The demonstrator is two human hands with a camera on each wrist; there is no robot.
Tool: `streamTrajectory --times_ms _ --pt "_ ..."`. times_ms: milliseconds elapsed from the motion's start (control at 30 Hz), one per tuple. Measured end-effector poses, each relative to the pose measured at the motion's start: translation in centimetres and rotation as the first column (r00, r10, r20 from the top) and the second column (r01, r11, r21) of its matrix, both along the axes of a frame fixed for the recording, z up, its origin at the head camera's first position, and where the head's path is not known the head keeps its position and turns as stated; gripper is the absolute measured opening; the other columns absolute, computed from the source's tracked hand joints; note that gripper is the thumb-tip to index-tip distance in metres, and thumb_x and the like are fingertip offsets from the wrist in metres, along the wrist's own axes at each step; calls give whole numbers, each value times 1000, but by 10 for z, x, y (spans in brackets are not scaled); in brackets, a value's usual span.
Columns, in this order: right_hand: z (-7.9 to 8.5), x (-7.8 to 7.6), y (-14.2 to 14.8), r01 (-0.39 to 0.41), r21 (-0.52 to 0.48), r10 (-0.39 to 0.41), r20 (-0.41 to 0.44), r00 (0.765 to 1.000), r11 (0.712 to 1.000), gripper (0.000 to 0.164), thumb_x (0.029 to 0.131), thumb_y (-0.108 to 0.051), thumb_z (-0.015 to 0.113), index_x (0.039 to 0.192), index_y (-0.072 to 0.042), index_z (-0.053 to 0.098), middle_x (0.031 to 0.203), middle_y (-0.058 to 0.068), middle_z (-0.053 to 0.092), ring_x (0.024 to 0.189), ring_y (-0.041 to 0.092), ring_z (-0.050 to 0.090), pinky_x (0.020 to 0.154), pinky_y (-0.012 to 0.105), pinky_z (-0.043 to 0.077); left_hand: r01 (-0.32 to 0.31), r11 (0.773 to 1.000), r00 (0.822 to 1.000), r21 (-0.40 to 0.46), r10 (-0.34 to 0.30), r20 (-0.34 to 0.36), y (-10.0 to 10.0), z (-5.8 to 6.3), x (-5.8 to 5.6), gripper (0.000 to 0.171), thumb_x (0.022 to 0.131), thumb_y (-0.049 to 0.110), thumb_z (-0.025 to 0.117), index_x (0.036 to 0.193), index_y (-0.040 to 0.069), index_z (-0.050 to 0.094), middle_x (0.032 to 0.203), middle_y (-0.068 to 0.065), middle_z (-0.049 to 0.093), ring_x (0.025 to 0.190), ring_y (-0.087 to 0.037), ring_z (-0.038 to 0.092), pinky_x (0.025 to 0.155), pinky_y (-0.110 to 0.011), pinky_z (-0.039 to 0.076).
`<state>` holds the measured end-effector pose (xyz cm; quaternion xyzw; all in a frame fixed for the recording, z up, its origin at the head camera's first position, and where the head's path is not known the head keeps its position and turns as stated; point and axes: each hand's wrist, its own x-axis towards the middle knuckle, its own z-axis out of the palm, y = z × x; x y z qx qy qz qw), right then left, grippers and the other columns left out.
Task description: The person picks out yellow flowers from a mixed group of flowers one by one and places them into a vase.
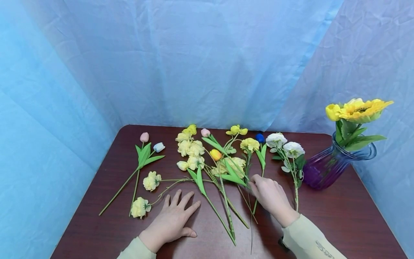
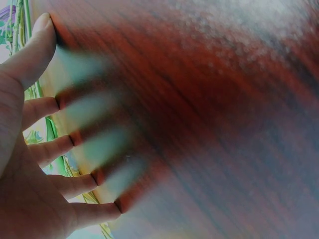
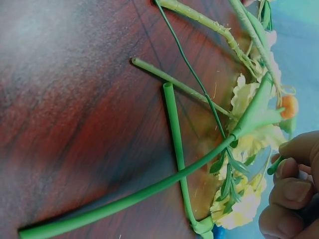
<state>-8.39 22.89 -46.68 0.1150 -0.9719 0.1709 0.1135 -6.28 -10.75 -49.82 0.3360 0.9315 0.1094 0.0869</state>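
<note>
My right hand (image 1: 271, 196) pinches a green stem, whose cut end (image 3: 275, 166) pokes out between the fingers in the right wrist view. In the head view that stem runs up and left to a pink tulip (image 1: 205, 132). Just below the hand's reach lies an orange tulip (image 1: 215, 155) with broad leaves. My left hand (image 1: 174, 219) rests on the table with spread fingers, its fingertips touching the wood. Closest to it are a branch of cream flowers (image 1: 141, 207) and the stem of a pale yellow tulip (image 1: 182, 165). Neither wrist view shows the pink bloom clearly.
A blue-purple glass vase (image 1: 318, 172) stands tilted-looking at the right, holding a sunflower (image 1: 365, 109) and a yellow tulip (image 1: 333, 112). White flowers (image 1: 293, 149) and a blue tulip (image 1: 260, 138) lie beside it. Pink and pale blue tulips (image 1: 159, 147) lie left. Curtains surround the table (image 1: 97, 190).
</note>
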Motion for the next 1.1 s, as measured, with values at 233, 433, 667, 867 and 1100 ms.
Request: streamTrajectory --times_ms 233,433,667,867,1100 --pt "1 1 5 -40 -15 37 -142 989 999 10 89 -7 77 92 -11 68 77 0 70 54 15 59 48 32 43 -2 1000 1000 -3 2 -7 0 0 0 89 75 63 79 149 21 54 157 -16 41 140 -57 35 101 -77 34" --pt "3 4 11 -67 -14 62 -249 967 998 13 86 -1 78 92 -8 69 75 2 70 55 17 62 48 33 46 -3 1000 1000 -4 3 -13 0 -2 0 89 74 63 80 148 21 55 157 -17 41 140 -57 35 101 -78 34" --pt "7 11 21 -26 -19 20 -260 965 999 15 84 1 79 92 -7 69 74 1 70 52 12 56 47 32 45 -5 1000 1000 -11 5 -3 0 -2 0 89 75 64 79 149 22 54 157 -16 40 140 -56 34 101 -77 34" --pt "2 22 38 22 -34 -31 -295 955 999 17 80 4 80 88 -5 68 69 1 66 50 12 53 46 34 43 -1 1000 1000 -15 1 -1 1 -1 0 89 75 64 79 149 21 54 157 -16 40 140 -56 35 101 -77 34" --pt "-7 36 59 93 -54 -105 -289 951 994 16 79 6 78 83 -3 65 57 -3 56 46 8 45 44 34 40 -1 1000 1000 -10 1 -5 0 0 0 89 75 63 79 149 21 54 157 -16 40 140 -57 35 101 -77 35"
